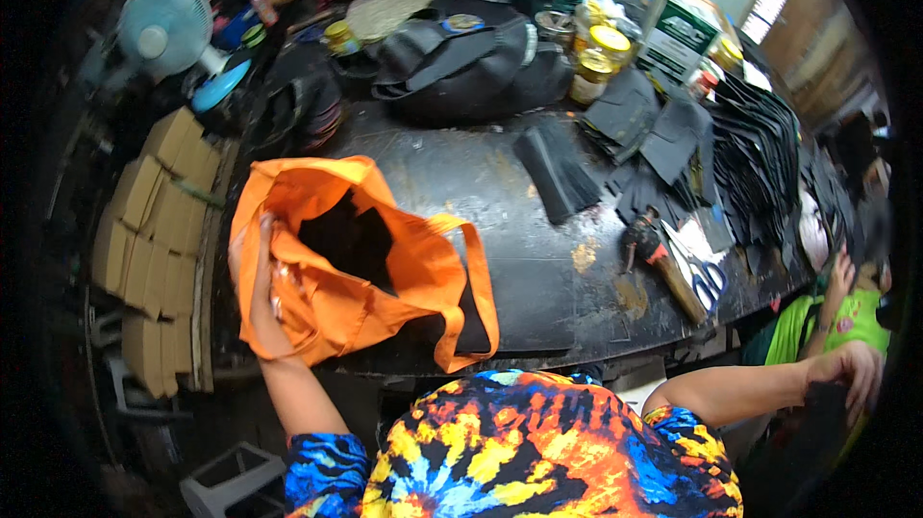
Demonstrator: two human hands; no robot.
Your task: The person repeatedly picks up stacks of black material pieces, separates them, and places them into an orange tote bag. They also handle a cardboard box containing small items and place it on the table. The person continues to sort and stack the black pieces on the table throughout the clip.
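Orange fabric tote bag [336, 321] sat at the near left of the desk [538, 292], its mouth gaping upward and its handles looped toward the right. The left hand [252, 253] was clamped on the bag's left side; dark shapes showed inside, too shadowed to identify. Right of the bag, a bundle of black strips [558, 172] lay flat on the desk, apart from it. Next came a hammer [676, 279] with a wooden handle, just beside blue-handled scissors [710, 282], then a fanned stack of black sheets [757, 172]. Farthest right, well apart from the left, the right hand [851, 372] reached past the desk, fingers bent at a dark piece [827, 410]; whether they gripped it, I could not tell. The step in hand looked like steadying the open bag while reaching aside; the next move seemed to call for keeping that mouth wide.
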